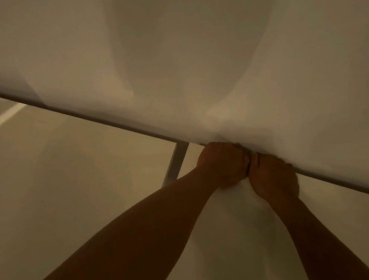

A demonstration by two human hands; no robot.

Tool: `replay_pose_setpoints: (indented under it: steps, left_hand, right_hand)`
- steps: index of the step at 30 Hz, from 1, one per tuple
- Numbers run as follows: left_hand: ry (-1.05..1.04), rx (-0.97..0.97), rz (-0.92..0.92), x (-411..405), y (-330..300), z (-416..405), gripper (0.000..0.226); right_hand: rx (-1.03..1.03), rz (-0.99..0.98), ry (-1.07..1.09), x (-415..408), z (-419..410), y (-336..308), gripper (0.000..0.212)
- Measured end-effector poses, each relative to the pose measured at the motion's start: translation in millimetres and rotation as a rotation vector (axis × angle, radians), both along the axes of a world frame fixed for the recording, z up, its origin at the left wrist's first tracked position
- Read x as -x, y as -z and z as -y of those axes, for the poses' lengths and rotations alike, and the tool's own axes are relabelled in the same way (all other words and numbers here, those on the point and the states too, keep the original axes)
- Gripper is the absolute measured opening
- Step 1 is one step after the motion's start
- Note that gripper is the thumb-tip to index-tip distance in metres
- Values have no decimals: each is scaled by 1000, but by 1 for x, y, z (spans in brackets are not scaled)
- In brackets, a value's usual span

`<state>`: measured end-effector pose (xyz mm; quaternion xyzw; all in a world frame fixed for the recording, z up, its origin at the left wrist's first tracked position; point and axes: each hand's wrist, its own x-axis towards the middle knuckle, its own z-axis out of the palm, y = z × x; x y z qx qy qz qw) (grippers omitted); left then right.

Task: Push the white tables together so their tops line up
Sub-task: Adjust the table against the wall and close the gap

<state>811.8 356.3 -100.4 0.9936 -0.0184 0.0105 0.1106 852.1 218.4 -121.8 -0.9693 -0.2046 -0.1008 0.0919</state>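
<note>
A white table top (pixel 186 51) fills the upper half of the dim, blurred view, and its near edge runs from the left down to the right. My left hand (pixel 222 163) and my right hand (pixel 273 177) sit side by side, knuckles touching, with fingers curled over that near edge. Both forearms reach up from the bottom of the view. A pale table leg (pixel 176 161) drops from the edge just left of my left hand. No second table can be made out.
Pale floor (pixel 65 185) lies below the table edge. A lighter stripe (pixel 2 119) crosses the floor at the far left. Soft shadows fall over the table top.
</note>
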Motion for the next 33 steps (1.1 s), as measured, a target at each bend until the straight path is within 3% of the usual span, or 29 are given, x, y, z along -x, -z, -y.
replay_pose_setpoints:
  steps: [5,12,18,26,33]
  left_hand:
    - [105,10,83,-9,22,-9,41]
    - [112,13,126,8,16,-19,40]
    - [55,61,77,13,9,-20,44]
    - [41,137,81,29,10,-25,47]
    - [18,165,111,34,13,-26,42]
  right_hand:
    - [111,66,23,6,-2,5,32]
    - [85,95,14,14,-14,-3,60]
    - [51,-24,60,25,-19,-15,78]
    - [27,-62,78,38,-23,-14,44]
    - [41,-101,76,49,-27,-20,43]
